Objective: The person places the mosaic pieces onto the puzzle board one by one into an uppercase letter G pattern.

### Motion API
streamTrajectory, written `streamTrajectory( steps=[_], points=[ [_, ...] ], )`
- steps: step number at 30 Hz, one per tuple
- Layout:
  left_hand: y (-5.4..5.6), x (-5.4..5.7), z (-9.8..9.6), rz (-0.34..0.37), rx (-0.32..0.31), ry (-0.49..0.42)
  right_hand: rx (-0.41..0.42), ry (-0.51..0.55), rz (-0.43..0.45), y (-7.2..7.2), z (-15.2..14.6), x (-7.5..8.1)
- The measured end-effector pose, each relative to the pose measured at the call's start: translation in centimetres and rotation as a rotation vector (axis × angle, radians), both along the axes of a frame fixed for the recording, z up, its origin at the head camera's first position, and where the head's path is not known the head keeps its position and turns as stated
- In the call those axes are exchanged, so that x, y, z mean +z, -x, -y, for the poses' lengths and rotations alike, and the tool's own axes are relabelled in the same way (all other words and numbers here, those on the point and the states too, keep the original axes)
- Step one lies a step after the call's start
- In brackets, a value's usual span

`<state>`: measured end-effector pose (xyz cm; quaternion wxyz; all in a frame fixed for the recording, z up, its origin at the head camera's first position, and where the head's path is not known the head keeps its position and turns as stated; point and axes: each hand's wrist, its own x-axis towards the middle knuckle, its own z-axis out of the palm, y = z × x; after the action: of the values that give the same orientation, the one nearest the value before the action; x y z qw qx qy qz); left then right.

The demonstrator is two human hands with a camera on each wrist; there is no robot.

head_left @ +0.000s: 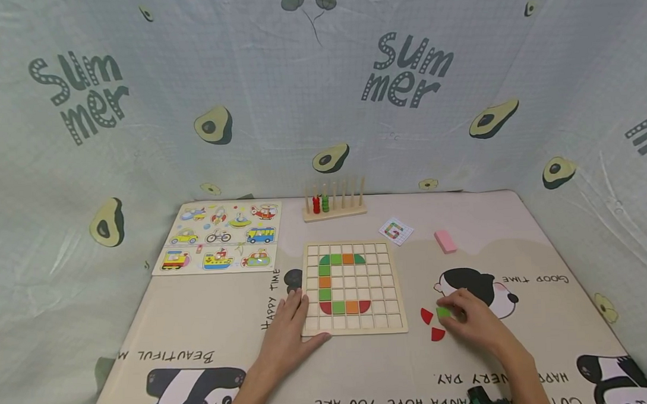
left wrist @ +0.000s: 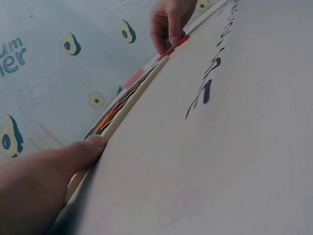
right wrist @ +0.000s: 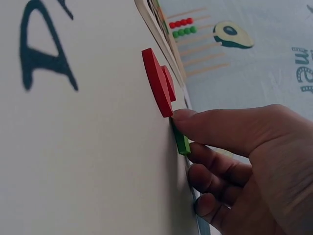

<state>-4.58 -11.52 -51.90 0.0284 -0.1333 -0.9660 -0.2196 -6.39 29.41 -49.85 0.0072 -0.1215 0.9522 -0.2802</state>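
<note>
My left hand rests at the near left corner of a wooden grid board. Its fingers lie along the left edge, and in the left wrist view the thumb touches the near rim. Green, orange and red tiles form a C shape on the grid. To the right of the board, my right hand pinches a green tile between thumb and fingers, low over the table. Beside it lie two red quarter-round tiles, one farther away and one nearer.
A pattern card and a pink block lie beyond the board. Farther back stands a wooden peg rack with red and green beads. At the back left is a vehicle picture puzzle. A patterned cloth wall closes off the back.
</note>
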Motion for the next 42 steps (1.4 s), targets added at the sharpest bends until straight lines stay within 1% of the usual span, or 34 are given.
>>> streamTrajectory(
  steps=[6,12,14,18,21,23,32,40,42],
  points=[
    [-0.1,0.0,0.0,-0.011,-0.002,0.005,0.005,-0.006,0.018,0.2,0.0,0.0],
    [-0.1,0.0,0.0,-0.013,0.003,-0.005,0.004,0.023,0.056,0.7,0.2,0.2],
    [-0.1,0.0,0.0,-0.013,0.004,-0.006,0.011,0.011,0.045,0.8,0.3,0.2],
    [0.0,-0.2,0.0,-0.013,0.003,-0.001,0.033,-0.001,-0.007,1.2,0.6,0.4],
    [0.0,-0.3,0.0,-0.016,0.003,-0.004,0.047,0.015,-0.036,1.5,1.0,0.7],
    [-0.1,-0.2,0.0,-0.019,0.004,-0.006,0.047,0.021,-0.038,1.8,1.3,0.9],
    [-0.1,-0.2,0.0,-0.024,0.007,-0.002,0.049,0.060,0.038,2.7,2.8,1.5],
    [-0.1,-0.3,0.0,-0.027,0.005,-0.001,0.062,0.089,0.045,3.7,4.2,1.5],
    [-0.1,-0.3,0.0,-0.026,0.005,0.001,0.077,0.097,0.038,3.9,4.7,1.5]
  ],
)
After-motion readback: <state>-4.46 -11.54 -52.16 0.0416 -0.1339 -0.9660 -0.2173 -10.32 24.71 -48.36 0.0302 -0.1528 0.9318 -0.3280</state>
